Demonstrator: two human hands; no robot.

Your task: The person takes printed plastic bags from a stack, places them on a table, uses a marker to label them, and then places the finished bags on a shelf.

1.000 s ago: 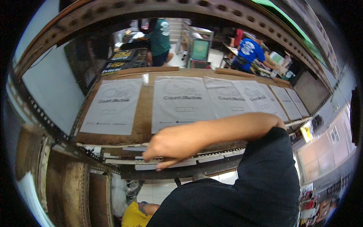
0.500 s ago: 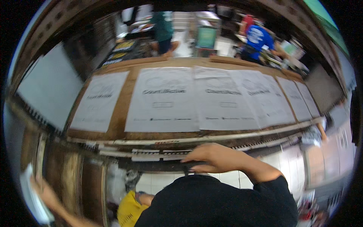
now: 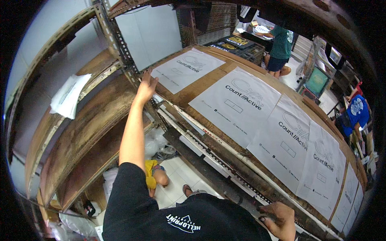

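My left hand (image 3: 147, 85) is stretched out with its fingers apart, beside a perforated metal post and the near left corner of the leftmost printed white sheet (image 3: 187, 68). Whether it touches the sheet or post I cannot tell. A small stack of white sheets or bags (image 3: 70, 96) lies over the edge of the left shelf, away from the hand. Low on the right, my right hand (image 3: 279, 221) hangs near the front edge of the rack, fingers loosely bent with a gap to the thumb and nothing visible in it. Several more printed white sheets (image 3: 237, 104) lie along the brown board.
Wooden shelves (image 3: 84, 116) in a metal frame stand at left. A person in yellow (image 3: 150, 172) is low down beyond my left arm. Across the board are a person in green (image 3: 278, 42) and one in blue (image 3: 357, 110). Plastic wrapping (image 3: 74, 225) lies at lower left.
The view has turned left. My left hand, earlier holding a white stack at the far left, has let go and moved to the rack post. The stack now lies on the shelf.
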